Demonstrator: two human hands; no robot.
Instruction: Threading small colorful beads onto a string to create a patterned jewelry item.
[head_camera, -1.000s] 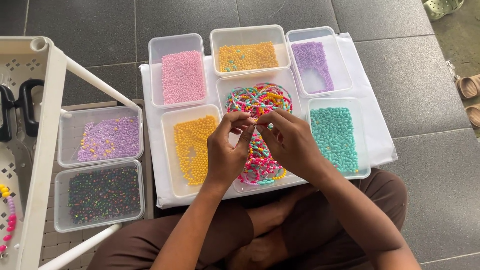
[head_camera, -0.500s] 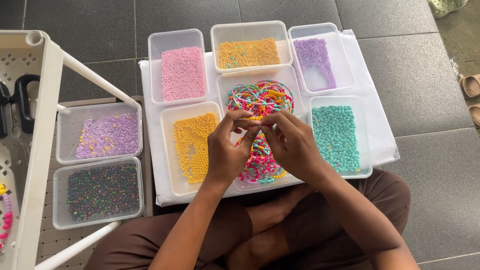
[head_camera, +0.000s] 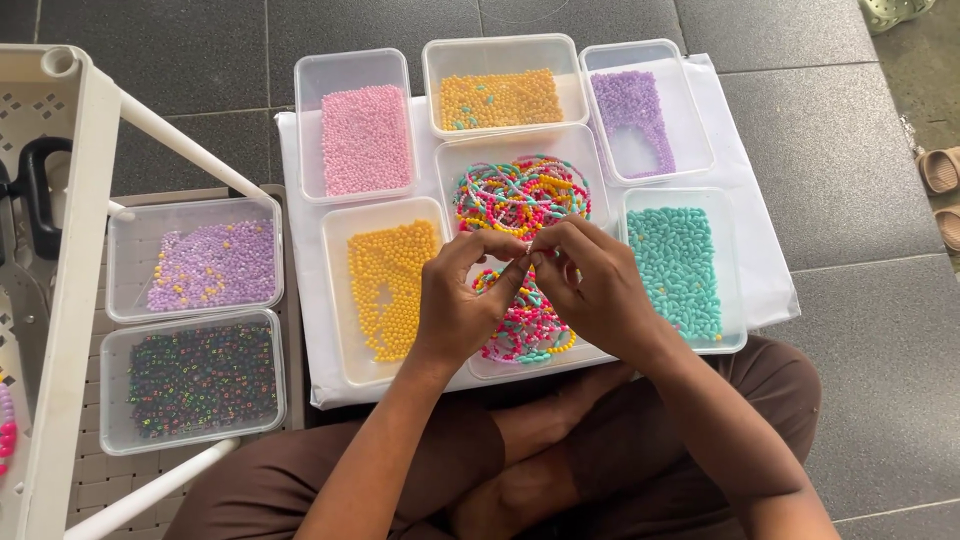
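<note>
Both hands' grips pinched shut: left hand (head_camera: 462, 300) and right hand (head_camera: 590, 290) meet fingertip to fingertip on a thin beaded strand, above the clear plastic tray of multicoloured bead strings (head_camera: 520, 195). Step judged: knotting or threading. Next needs steady tension.

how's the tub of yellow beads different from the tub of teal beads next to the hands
The clear plastic tub of yellow beads lies by the left hand; the clear plastic tub of teal beads lies by the right hand. The yellow beads look round, the teal ones longer and oval. The yellow layer has bare patches and leaves the near end of its tub uncovered; the teal layer is denser. Both are rectangular tubs on the white cloth.
</note>
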